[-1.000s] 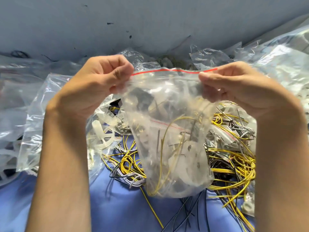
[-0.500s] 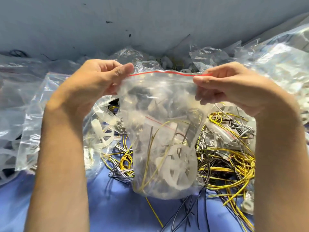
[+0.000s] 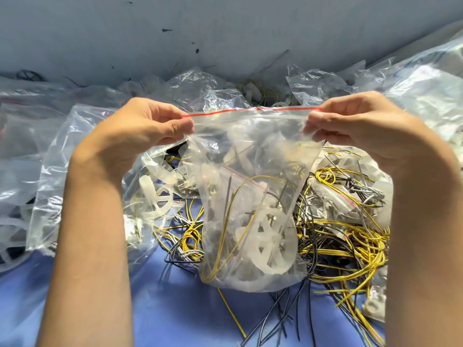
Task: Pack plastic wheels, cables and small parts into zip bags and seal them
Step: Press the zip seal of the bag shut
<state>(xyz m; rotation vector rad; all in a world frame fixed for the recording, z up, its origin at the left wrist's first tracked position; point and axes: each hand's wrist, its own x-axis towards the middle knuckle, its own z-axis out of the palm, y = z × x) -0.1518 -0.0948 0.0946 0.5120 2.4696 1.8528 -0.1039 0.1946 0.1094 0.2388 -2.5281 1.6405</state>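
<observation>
Head view, and both hands are up at centre frame. The left hand [image 3: 140, 131] pinches the top left corner of a clear plastic zip bag [image 3: 250, 146], thumb pressed over curled fingers, and the right hand [image 3: 355, 126] pinches the top right corner the same way. The bag hangs stretched between them, its red strip [image 3: 250, 110] pulled taut in one flat line across the mouth; sealed or not, I cannot tell. Down in the belly of the bag sits a translucent white spoked plastic wheel [image 3: 271, 244], with a thin yellow cable [image 3: 225, 231] looping up beside it among small pale parts. Behind the bag and off to the right lies a tangle of loose yellow and grey cables [image 3: 350, 241], spread over the blue work surface [image 3: 175, 309]. Crumpled clear plastic bags [image 3: 62, 146] pile up on the left and along the back, some holding more white wheels, right up against the grey wall [image 3: 225, 33].
</observation>
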